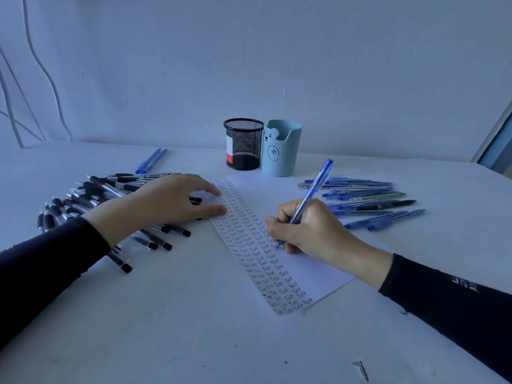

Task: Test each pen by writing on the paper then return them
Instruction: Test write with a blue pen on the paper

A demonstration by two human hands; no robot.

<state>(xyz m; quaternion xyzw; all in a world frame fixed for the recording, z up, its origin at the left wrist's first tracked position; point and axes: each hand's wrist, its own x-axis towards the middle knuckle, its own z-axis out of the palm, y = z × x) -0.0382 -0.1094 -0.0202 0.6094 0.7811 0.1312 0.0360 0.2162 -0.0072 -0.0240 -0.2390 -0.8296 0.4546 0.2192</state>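
Blue pen [318,184] is pinched in my right hand's [310,231] fingers, tip on the paper [266,198] mid-counter [180,322], writing a test word. My left hand's [171,200] fingers lie straight, pressing the sheet's edge so it cannot slide.

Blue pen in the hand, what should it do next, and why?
Probably write one more "Test" beside the last column. The right hand grips the blue pen with its tip on the paper, at the edge of the written rows, and the left hand presses it down.

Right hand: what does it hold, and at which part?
The right hand grips a blue pen low on its barrel, near the tip.
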